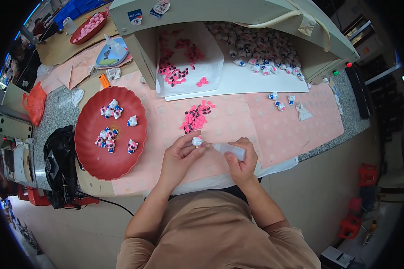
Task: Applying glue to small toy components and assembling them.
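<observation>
**At the pink-covered bench: glue nozzle meets figurine**

Over the pink cloth (238,121), the left hand (177,158) pinches a small white cat figurine (197,141) between fingertips. The right hand (242,160) is closed around a squeeze bottle (230,150), its nozzle at the figurine. A steady grip and a light squeeze would probably serve best. On the cabinet (220,11) front sit a blue-and-white sticker (135,17) and a rounded sticker (160,7); a red plastic bag (35,102) lies far left.

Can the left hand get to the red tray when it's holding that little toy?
Probably yes. The red tray lies just left of the left hand, nothing between, though its fingers pinch the toy.
</observation>
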